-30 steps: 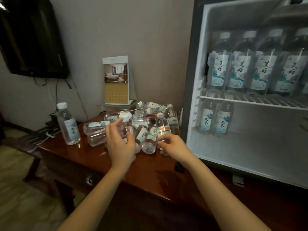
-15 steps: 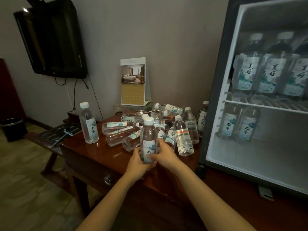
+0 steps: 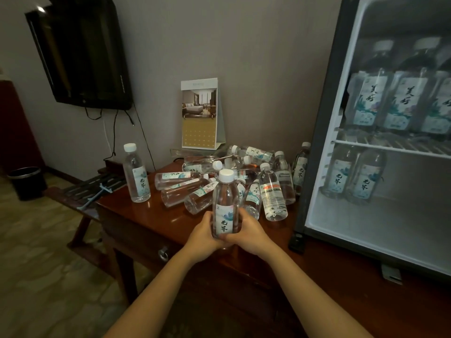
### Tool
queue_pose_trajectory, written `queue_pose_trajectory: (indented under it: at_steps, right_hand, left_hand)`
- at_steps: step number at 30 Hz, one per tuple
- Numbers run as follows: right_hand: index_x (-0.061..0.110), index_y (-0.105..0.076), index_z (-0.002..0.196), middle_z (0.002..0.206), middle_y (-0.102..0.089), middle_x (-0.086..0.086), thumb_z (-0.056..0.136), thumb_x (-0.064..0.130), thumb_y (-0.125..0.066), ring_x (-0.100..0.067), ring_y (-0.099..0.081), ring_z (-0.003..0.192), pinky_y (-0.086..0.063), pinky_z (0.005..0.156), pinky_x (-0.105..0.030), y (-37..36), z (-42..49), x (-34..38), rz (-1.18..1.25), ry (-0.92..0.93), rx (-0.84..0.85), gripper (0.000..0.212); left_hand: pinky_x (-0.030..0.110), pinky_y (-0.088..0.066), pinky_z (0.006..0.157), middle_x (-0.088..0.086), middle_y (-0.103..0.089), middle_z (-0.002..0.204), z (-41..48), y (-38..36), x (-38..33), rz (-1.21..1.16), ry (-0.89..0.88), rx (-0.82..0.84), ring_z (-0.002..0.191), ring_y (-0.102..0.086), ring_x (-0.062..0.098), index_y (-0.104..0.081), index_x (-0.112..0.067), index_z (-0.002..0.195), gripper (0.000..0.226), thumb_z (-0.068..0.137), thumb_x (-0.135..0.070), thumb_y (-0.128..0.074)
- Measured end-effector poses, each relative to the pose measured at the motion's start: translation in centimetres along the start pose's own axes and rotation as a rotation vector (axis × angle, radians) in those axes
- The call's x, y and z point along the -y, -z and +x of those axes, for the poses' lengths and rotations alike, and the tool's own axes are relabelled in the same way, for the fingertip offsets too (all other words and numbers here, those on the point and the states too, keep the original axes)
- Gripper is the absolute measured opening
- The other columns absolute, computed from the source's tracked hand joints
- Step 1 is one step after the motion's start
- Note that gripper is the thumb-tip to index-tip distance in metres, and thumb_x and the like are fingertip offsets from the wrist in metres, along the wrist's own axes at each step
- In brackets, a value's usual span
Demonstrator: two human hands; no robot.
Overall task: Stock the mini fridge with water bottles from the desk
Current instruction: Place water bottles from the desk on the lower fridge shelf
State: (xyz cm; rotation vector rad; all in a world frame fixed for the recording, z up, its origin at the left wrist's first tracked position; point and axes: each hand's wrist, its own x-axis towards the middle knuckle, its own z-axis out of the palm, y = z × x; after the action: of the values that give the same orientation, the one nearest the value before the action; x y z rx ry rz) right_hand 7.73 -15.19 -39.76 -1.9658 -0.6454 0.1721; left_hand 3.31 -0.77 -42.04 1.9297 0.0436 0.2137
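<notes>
Gripping one bottle in both hands, left of the mini fridge

Both hands clasp a single upright water bottle point(image 3: 225, 203). The left hand point(image 3: 203, 236) curls round its lower left side and the right hand point(image 3: 251, 234) wraps the lower right, thumbs over the label. The bottle is white-capped and sits low over the desk point(image 3: 136, 215), left of the mini fridge point(image 3: 317, 142) and outside its open front.

Farther from the fridge opening than the held bottle, a heap of bottles point(image 3: 195, 189) lies on the desk, some on their sides and some standing. One lone bottle point(image 3: 136, 173) stands upright well to the fridge's left, near the desk's far corner.

Inside the fridge, taller bottles point(image 3: 402, 101) stand in a row on the wire shelf point(image 3: 390, 148). Two smaller ones point(image 3: 353, 176) stand beneath it on the fridge floor, at its left side.

A desk calendar point(image 3: 200, 113) stands against the wall left of the fridge.
</notes>
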Motion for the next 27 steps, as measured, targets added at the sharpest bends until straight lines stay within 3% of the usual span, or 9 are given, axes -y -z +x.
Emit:
queue_pose_trajectory:
  at_steps: [5, 11, 16, 19, 27]
  right_hand:
    - [0.018, -0.047, 0.126, 0.115, -0.063, 0.005, 0.062, 0.021, -0.085, -0.008, -0.061, 0.105, -0.053, 0.09, -0.033, 1.0, -1.9, -0.4, 0.03, 0.012, 0.026, 0.075]
    - [0.026, -0.048, 0.123, 0.114, -0.064, 0.01, 0.062, 0.026, -0.086, 0.001, -0.061, 0.104, -0.053, 0.087, -0.023, 4.5, -5.7, -1.0, 0.048, 0.02, -0.027, 0.072]
    - [0.032, -0.051, 0.114, 0.108, -0.066, 0.01, 0.063, 0.018, -0.085, 0.003, -0.062, 0.099, -0.052, 0.083, -0.018, 9.2, -8.8, -0.9, 0.075, 0.025, -0.199, 0.062]
    - [0.035, -0.05, 0.107, 0.105, -0.065, 0.012, 0.066, 0.016, -0.083, 0.006, -0.061, 0.094, -0.051, 0.077, -0.012, 12.3, -10.6, -1.3, 0.079, 0.02, -0.292, 0.057]
    - [0.037, -0.045, 0.104, 0.1, -0.058, 0.019, 0.07, 0.012, -0.08, 0.005, -0.055, 0.094, -0.045, 0.072, -0.011, 19.5, -14.0, -3.8, 0.101, -0.05, -0.51, 0.055]
  left_hand:
    - [0.036, -0.054, 0.087, -0.012, -0.061, 0.113, -1.6, -0.9, -1.2, 0.08, -0.044, 0.057, 0.103, -0.06, 0.004, -0.035, -0.032, 0.124, 0.086, 0.056, -0.026, -0.086]
    - [0.017, -0.051, 0.082, -0.017, -0.061, 0.116, -2.9, -4.3, -3.6, 0.042, -0.136, 0.156, 0.107, -0.057, -0.004, -0.036, -0.039, 0.127, 0.085, 0.061, -0.021, -0.086]
    - [0.029, -0.052, 0.091, -0.01, -0.063, 0.118, -1.9, -8.7, -6.8, -0.037, -0.224, 0.206, 0.107, -0.061, 0.001, -0.041, -0.025, 0.131, 0.081, 0.063, -0.021, -0.086]
    - [0.037, -0.052, 0.092, -0.007, -0.065, 0.115, -0.8, -12.0, -8.5, -0.04, -0.267, 0.234, 0.105, -0.062, 0.005, -0.044, -0.027, 0.126, 0.076, 0.063, -0.024, -0.085]
    - [0.031, -0.045, 0.101, -0.008, -0.055, 0.126, 1.6, -21.3, -13.1, 0.03, -0.374, 0.369, 0.115, -0.054, 0.004, -0.034, -0.024, 0.135, 0.073, 0.075, -0.025, -0.075]
